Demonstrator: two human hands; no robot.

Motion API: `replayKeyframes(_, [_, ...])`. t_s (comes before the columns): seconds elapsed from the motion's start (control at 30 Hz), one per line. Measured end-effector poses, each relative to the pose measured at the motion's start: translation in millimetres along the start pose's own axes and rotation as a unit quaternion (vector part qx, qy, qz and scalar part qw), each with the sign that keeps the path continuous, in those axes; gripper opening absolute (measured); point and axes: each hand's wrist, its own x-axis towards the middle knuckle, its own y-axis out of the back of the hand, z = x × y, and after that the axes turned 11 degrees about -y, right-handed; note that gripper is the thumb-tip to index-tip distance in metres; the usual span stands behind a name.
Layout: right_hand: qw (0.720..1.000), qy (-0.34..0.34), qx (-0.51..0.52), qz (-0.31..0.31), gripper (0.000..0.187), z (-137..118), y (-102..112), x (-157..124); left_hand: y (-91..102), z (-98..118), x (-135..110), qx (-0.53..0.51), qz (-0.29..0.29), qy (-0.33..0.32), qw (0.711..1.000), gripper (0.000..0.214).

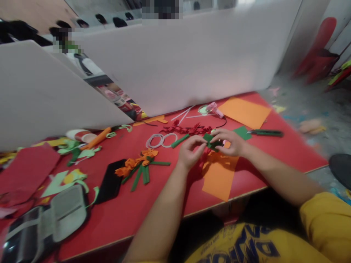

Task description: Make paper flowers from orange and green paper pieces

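Observation:
My left hand [189, 152] and my right hand [231, 143] meet above the red table [161, 190], both pinching a small dark green piece of felt or paper [208, 138] between them. Under my hands lies an orange sheet [219, 175]. Just beyond them stretches a row of crumpled red pieces [189, 128], with a green strip [180, 141] near my left fingers. Another green sheet [242, 133] and a cutter knife [266, 133] lie to the right of my right hand. Left of my left forearm, orange flowers with green stems [142, 164] are gathered.
A pink glue gun [215, 109] and a larger orange sheet [245, 112] lie at the back by the white partition [192, 62]. White rings [161, 140], a black phone-like slab [111, 182], an open case [68, 210] and colourful scraps occupy the left side.

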Motion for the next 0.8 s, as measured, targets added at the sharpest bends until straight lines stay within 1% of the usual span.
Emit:
replayKeyframes(0.13, [1.000,-0.016,0.003,0.024,0.016,-1.6,-0.6,2.6,-7.7,-5.3,-2.5,-0.043,0.046,0.065,0.996,0.030])
replayKeyframes(0.2, [0.999,-0.033,0.003,0.022,0.018,-0.9,-1.9,2.4,-12.3,-4.9,-3.0,-0.062,0.052,0.088,0.993,0.032])
replayKeyframes(0.33, [0.998,-0.062,-0.002,-0.001,0.028,3.3,-6.3,-0.9,-19.8,-2.1,-3.2,-0.104,0.041,0.113,0.987,0.035])
replayKeyframes(0.5, [0.998,-0.063,0.013,0.000,0.024,8.4,-10.4,-2.7,-22.3,-0.9,-3.7,-0.120,0.025,0.123,0.985,0.034])
replayKeyframes(0.6, [0.997,-0.072,0.018,0.004,0.022,9.6,-10.2,-2.1,-19.4,-0.1,-4.2,-0.104,0.021,0.108,0.989,0.032])
replayKeyframes(0.67, [0.997,-0.073,0.010,0.017,0.019,10.4,-9.8,-1.7,-15.5,1.5,-4.0,-0.073,-0.002,0.080,0.994,0.029])
replayKeyframes(0.73, [0.997,-0.067,-0.001,0.030,0.017,11.4,-9.3,-1.7,-11.2,3.9,-3.2,-0.025,-0.035,0.043,0.998,0.028])
replayKeyframes(0.8, [0.997,-0.064,-0.010,0.035,0.015,12.2,-8.8,-2.1,-8.1,6.4,-1.7,0.028,-0.055,0.008,0.998,0.029])
